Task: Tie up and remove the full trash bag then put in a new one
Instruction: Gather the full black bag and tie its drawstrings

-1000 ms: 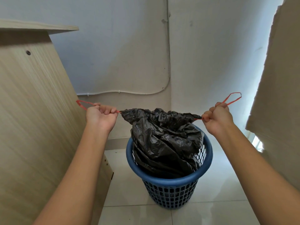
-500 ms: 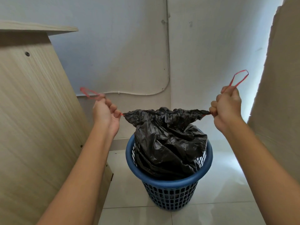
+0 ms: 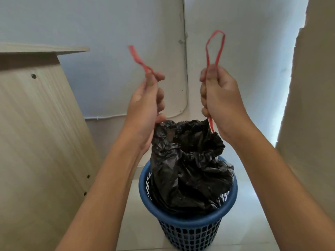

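"Red drawstring loops, one in each fist: left hand [image 3: 145,105] clamped on the left loop [image 3: 139,60], right hand [image 3: 220,98] on the right loop [image 3: 214,49]."

"And the black bag [image 3: 186,165] sits in the blue basket [image 3: 188,221]. I'd cross the loops low, knot snug against the gathered mouth."

I found nothing to read: no text, label, brand, number or sign showed on the black trash bag [image 3: 186,160], on its red drawstring [image 3: 214,49], on the blue basket [image 3: 188,221], on the wooden panel [image 3: 39,142] to my left, or on the walls.
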`<state>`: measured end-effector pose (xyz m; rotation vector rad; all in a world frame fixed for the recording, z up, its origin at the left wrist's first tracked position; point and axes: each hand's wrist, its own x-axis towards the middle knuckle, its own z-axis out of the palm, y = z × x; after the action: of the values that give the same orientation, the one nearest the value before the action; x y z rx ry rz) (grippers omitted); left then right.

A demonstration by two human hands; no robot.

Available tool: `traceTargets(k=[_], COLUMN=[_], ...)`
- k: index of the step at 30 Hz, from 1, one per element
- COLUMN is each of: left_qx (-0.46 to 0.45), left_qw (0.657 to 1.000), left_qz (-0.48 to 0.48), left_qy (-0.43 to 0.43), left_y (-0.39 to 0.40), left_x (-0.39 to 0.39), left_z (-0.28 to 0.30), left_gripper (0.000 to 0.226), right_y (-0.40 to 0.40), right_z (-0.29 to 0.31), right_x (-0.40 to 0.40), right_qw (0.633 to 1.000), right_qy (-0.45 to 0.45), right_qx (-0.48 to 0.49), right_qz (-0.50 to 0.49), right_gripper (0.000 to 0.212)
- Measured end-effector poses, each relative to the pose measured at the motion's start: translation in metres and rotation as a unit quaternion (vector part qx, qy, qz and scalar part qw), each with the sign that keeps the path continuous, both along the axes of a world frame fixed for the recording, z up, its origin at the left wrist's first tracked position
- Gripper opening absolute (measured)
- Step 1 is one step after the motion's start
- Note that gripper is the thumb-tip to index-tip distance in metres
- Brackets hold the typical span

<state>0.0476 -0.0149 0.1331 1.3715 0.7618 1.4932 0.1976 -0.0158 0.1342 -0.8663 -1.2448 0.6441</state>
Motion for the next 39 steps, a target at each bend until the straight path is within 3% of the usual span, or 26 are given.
traceTargets(k=[4, 9, 15, 19, 22, 25, 32, 35, 37, 39], left_qx=[0.023, 0.072, 0.101, 0.091, 0.084, 0.072, 0.053, 0.049, 0.022, -0.025], left_qw=[0.997, 0.988, 0.987, 0.986, 0.982, 0.979, 0.975, 0.977, 0.981, 0.986], left_qz=[-0.015, 0.036, 0.079, 0.091, 0.077, 0.094, 0.073, 0.089, 0.111, 0.126], left_qy=[0.077, 0.134, 0.092, 0.107, 0.152, 0.165, 0.204, 0.187, 0.160, 0.107], left_y=[-0.010, -0.022, -0.034, -0.036, -0.038, -0.039, -0.038, -0.036, -0.030, -0.018], left_x=[0.008, 0.013, 0.010, 0.007, 0.004, 0.002, -0.001, -0.001, -0.003, -0.007], left_z=[0.005, 0.014, 0.025, 0.033, 0.038, 0.041, 0.050, 0.054, 0.057, 0.058], left_gripper=[0.031, 0.031, 0.022, 0.022, 0.019, 0.018, 0.019, 0.022, 0.024, 0.024], right_y=[-0.008, -0.014, -0.023, -0.015, -0.014, -0.014, -0.007, -0.004, -0.005, -0.008], right_z=[0.003, 0.005, 0.009, -0.002, -0.012, -0.022, -0.034, -0.043, -0.049, -0.058], right_x=[-0.005, -0.008, -0.011, -0.014, -0.019, -0.032, -0.063, -0.069, -0.071, -0.072], right_qw=[0.975, 0.928, 0.933, 0.931, 0.967, 0.977, 0.960, 0.944, 0.934, 0.898], right_qy=[-0.194, -0.343, -0.321, -0.329, -0.247, -0.207, -0.189, -0.179, -0.168, -0.225], right_qx=[0.083, 0.095, 0.132, 0.072, 0.012, -0.054, -0.060, -0.019, 0.075, 0.179], right_qz=[-0.075, -0.109, -0.091, -0.143, -0.063, -0.005, -0.200, -0.276, -0.306, -0.334], right_gripper=[0.032, 0.030, 0.007, 0.060, 0.060, 0.060, 0.068, 0.080, 0.086, 0.074])
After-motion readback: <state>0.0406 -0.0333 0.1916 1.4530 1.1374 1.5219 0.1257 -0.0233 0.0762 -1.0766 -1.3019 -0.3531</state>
